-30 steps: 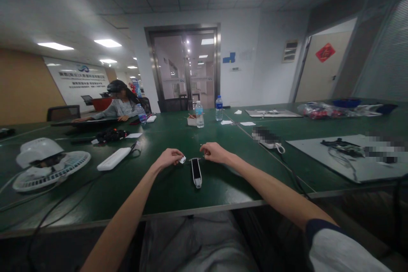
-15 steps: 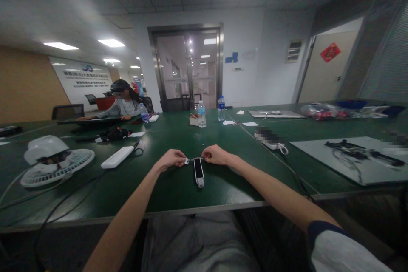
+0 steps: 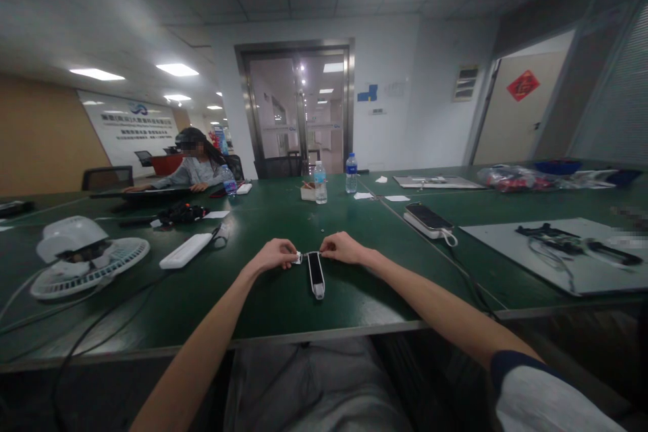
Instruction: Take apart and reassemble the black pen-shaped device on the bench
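At the near edge of the table, just past the lap, the left hand is closed on a small white piece, pinched between thumb and forefinger. The right hand is bunched too, its fingertips drawn together at the far end of the black device. Whether they nip the device itself or something thin joined to it is too small to tell.

The device lies flat between the two hands. Its long axis runs straight away from the person, with the pale tip nearest the lap and the far end up at the fingertips. The white piece sits just left of that far end, touching it or nearly so, and the right fingertips sit just right of it. Both hands meet at that one end, about equally near, and the rest of the body lies free.

The table is dark green and smooth. To the left lie a white bar and a fan with trailing cables. Two bottles stand ahead, and a phone and a grey mat lie to the right. Another person sits at the far left, with glass doors behind
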### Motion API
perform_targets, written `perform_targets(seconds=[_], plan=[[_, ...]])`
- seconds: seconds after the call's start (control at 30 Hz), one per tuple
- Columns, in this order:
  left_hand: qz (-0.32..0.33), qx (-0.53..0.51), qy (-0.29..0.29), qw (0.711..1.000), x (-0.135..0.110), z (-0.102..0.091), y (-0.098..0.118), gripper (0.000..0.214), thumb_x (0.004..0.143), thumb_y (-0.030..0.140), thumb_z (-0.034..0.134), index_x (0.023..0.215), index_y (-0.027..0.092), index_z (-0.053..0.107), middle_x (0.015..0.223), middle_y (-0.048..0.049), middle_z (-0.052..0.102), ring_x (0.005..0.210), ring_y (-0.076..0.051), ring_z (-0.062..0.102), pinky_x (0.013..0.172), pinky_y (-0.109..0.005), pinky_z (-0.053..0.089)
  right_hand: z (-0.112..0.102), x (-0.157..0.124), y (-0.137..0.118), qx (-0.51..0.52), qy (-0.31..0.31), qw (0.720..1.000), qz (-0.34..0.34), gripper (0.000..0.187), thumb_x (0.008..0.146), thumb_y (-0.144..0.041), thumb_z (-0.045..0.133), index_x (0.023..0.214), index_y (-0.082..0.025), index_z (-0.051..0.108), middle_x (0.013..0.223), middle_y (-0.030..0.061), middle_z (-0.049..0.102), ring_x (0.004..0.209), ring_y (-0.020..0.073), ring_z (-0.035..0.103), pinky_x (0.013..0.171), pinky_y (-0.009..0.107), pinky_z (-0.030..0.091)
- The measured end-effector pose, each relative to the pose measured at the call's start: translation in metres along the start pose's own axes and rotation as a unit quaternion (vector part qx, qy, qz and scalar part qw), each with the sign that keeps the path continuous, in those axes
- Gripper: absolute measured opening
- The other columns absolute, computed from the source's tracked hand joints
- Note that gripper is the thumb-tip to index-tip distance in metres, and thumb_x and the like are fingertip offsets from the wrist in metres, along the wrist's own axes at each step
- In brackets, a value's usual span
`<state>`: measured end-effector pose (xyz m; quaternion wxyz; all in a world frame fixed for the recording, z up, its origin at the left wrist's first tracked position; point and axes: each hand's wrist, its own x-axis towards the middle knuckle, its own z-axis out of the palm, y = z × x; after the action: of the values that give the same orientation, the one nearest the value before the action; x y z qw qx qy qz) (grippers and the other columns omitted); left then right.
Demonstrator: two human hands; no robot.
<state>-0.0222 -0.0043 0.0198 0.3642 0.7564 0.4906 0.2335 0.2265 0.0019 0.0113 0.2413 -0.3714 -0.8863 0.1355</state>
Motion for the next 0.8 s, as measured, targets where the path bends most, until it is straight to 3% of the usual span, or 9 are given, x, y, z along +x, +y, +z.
perform_targets(seconds=[0.27, 0.53, 0.8], plan=[[0.082, 0.16, 0.036, 0.983, 0.0017, -0.0012, -0.0032, 0.034, 0.067, 0.047, 0.064, 0.082, 0.017, 0.065, 0.066, 0.0008, 0.059, 0.06, -0.013, 0.053, 0.054, -0.021, 0.037, 0.0023, 0.0006, 0.0027, 0.037, 0.004, 0.999, 0.018, 0.015, 0.075, -0.026, 0.062, 0.084, -0.015, 0.068, 0.076, 0.0022, 0.067, 0.068, 0.0121, 0.062, 0.063, 0.021, 0.046], [0.129, 0.176, 0.011, 0.976, 0.0041, 0.0058, -0.002, 0.035, 0.075, 0.049, 0.057, 0.085, 0.016, 0.066, 0.06, 0.0024, 0.053, 0.057, -0.012, 0.047, 0.054, -0.022, 0.033, 0.0033, 0.0013, 0.0003, 0.058, -0.001, 0.998, 0.038, 0.019, 0.075, -0.029, 0.062, 0.086, -0.015, 0.067, 0.073, 0.0021, 0.068, 0.066, 0.0122, 0.062, 0.061, 0.021, 0.046], [0.161, 0.176, 0.02, 0.971, 0.0044, 0.004, -0.0029, 0.032, 0.077, 0.045, 0.056, 0.084, 0.016, 0.067, 0.073, -0.0011, 0.056, 0.065, -0.013, 0.049, 0.059, -0.023, 0.037, -0.0009, 0.0027, 0.0058, 0.087, -0.037, 0.995, 0.031, 0.018, 0.074, -0.021, 0.059, 0.09, -0.015, 0.066, 0.077, 0.0019, 0.068, 0.067, 0.0116, 0.063, 0.061, 0.019, 0.047]])
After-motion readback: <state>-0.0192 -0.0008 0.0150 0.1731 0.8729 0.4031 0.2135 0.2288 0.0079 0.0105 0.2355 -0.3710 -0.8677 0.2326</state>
